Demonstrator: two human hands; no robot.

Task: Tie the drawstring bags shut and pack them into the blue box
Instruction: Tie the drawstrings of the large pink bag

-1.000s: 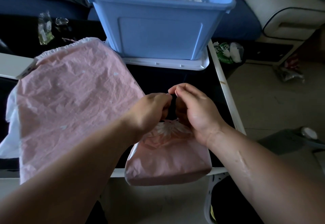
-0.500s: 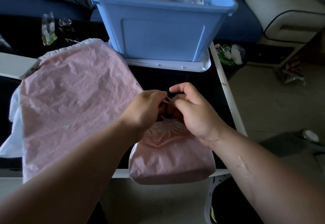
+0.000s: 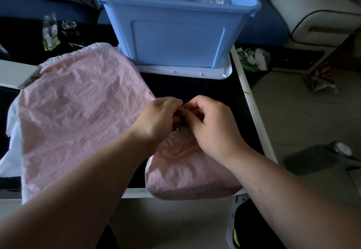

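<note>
The small bag (image 3: 187,174) sits at the table's (image 3: 252,112) near edge, with its gathered neck up and its base slightly over the rim. To knot it well, I judge the cord (image 3: 182,108) should be pulled snug against the gathers before tightening. The left hand (image 3: 156,118) and right hand (image 3: 213,129) meet above the neck, their fingers (image 3: 195,104) curled tight and pinching the thin cord. The blue box (image 3: 175,39) stands just behind, and a larger bag (image 3: 78,116) lies flat to the left.

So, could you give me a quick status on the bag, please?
Left hand and right hand pinch the drawstring. Small pink bag gathered, on table. Blue box beyond, nothing between.
</note>
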